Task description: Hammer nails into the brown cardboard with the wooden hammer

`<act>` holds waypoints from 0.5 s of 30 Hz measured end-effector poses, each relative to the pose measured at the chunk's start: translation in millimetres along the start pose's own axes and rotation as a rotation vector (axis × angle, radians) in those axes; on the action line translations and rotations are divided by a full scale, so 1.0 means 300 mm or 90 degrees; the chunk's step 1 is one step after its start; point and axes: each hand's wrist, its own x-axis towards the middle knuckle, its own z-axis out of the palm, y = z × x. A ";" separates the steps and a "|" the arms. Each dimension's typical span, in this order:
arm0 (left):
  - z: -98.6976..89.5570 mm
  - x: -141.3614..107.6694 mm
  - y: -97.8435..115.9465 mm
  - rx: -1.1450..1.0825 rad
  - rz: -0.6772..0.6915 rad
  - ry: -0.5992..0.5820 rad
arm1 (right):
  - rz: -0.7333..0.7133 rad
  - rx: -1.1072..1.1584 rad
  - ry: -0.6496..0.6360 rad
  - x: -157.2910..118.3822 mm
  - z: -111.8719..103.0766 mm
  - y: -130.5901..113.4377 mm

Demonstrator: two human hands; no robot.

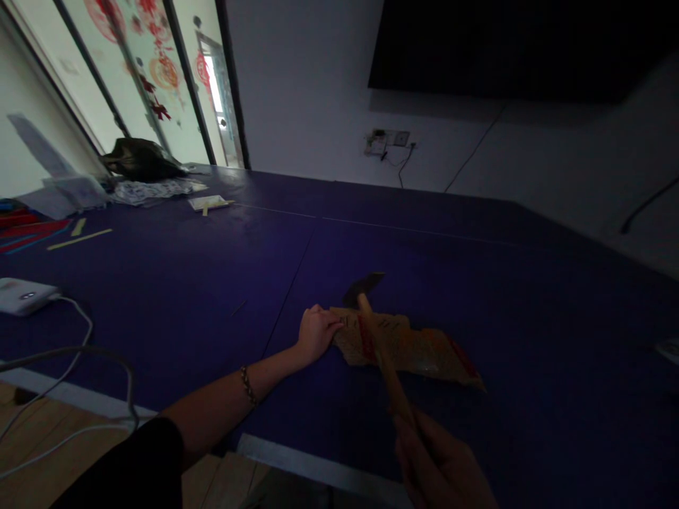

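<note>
My right hand (443, 463) is wrapped round the wooden handle of a hammer (385, 353) at the lower right. The dark hammer head lies above the far edge of a torn brown cardboard piece (424, 350) with red and orange patches. My left hand (317, 331) rests at the left end of the cardboard, its fingers pinched together on or just over it. Whether those fingertips hold the cardboard's edge or something small is hidden. Several short dark marks show on the cardboard near them; I cannot tell if they are print or small objects.
A purple-blue tabletop (175, 283) spreads around. On its left lie a white power bank (26, 295) with a cable, red and blue strips (32, 233), a small white tray (209, 203) and a dark bag (141, 159). A black screen (520, 49) hangs on the wall.
</note>
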 end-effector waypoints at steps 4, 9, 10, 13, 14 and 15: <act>0.003 -0.002 0.001 -0.003 -0.017 0.003 | 0.040 0.000 -0.003 0.028 0.039 -0.024; -0.002 0.001 0.010 -0.023 -0.020 0.001 | 0.019 -0.028 0.011 0.024 0.050 -0.010; -0.003 0.001 0.012 -0.024 -0.021 0.001 | 0.013 -0.034 0.015 0.023 0.052 -0.008; -0.007 -0.001 0.019 -0.016 -0.038 0.003 | 0.003 -0.045 0.038 0.025 0.063 -0.004; -0.007 -0.002 0.020 -0.014 -0.042 0.003 | 0.004 -0.049 0.040 0.026 0.066 -0.002; -0.007 -0.003 0.020 -0.015 -0.042 0.004 | 0.005 -0.053 0.041 0.026 0.070 0.000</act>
